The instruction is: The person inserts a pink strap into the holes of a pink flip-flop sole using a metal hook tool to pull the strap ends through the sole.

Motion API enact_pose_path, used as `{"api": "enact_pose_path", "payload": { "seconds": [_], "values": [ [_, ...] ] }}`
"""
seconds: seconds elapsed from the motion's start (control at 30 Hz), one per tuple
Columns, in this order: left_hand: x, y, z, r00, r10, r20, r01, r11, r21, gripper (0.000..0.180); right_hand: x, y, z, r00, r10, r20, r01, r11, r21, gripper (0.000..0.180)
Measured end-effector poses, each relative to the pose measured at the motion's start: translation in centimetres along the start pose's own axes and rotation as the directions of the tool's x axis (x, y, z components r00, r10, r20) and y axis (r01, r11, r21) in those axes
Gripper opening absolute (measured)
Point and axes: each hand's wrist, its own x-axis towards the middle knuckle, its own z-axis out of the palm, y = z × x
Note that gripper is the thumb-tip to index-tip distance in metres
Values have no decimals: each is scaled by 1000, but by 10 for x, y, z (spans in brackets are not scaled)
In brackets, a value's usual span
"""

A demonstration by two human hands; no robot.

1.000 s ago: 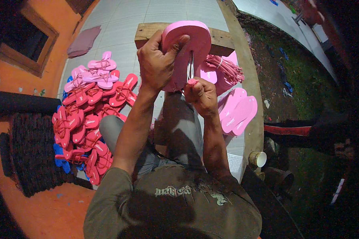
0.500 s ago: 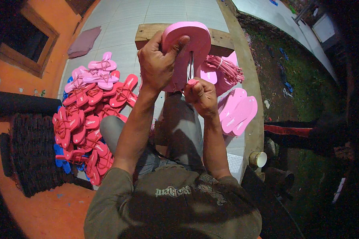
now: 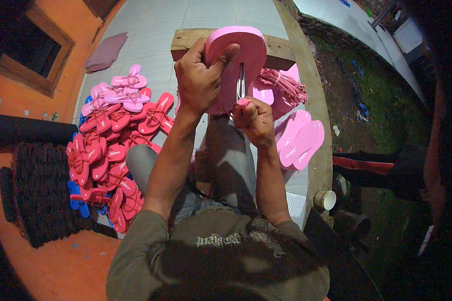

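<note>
Pink sandal sole (image 3: pixel 246 50) held up on edge in front of the person, above the lap, its upper end overlapping the wooden block (image 3: pixel 196 42) behind it. Left hand (image 3: pixel 198 83) closed around the sole's left edge, thumb laid across the face, fingers wrapped behind. A thin metal tool (image 3: pixel 241 83) stands against the face of the sole just right of the left thumb. Right hand (image 3: pixel 253 118) directly below the sole, closed into a fist on the lower end of the tool; a small pink bit shows at the top of the fist, touching the sole's lower edge.

Just right of the sole: bundle of pink straps (image 3: pixel 284 88) on the tiled floor (image 3: pixel 186 15). Lower right of that, stack of plain pink soles (image 3: pixel 301 140), near the right forearm. To the left of the left forearm, large heap of finished red and pink sandals (image 3: pixel 113 145), a few blue ones at its lower edge. White cup (image 3: pixel 326 199) near the right elbow. Another person's leg, dark trousers with red stripe (image 3: pixel 366 168), at far right.
</note>
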Motion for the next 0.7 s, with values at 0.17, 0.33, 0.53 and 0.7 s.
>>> {"api": "enact_pose_path", "payload": {
  "seconds": [0.17,0.33,0.53,0.7],
  "values": [
    [0,-1,3,999,1,-51,-4,999,-45,31,-1,1,1,1000,-3,-22,2,999,-41,41],
    [1,-6,3,998,-11,-65,7,998,-60,34,1,1,0,1000,-3,-21,2,999,-39,42],
    [0,-2,2,1000,-29,8,29,996,-80,28,0,2,-3,1000,18,-1,-18,1000,-4,40],
    [2,-5,4,998,21,-64,-28,994,-108,36,0,3,-1,1000,15,-14,-15,1000,-6,41]
  ]
}}
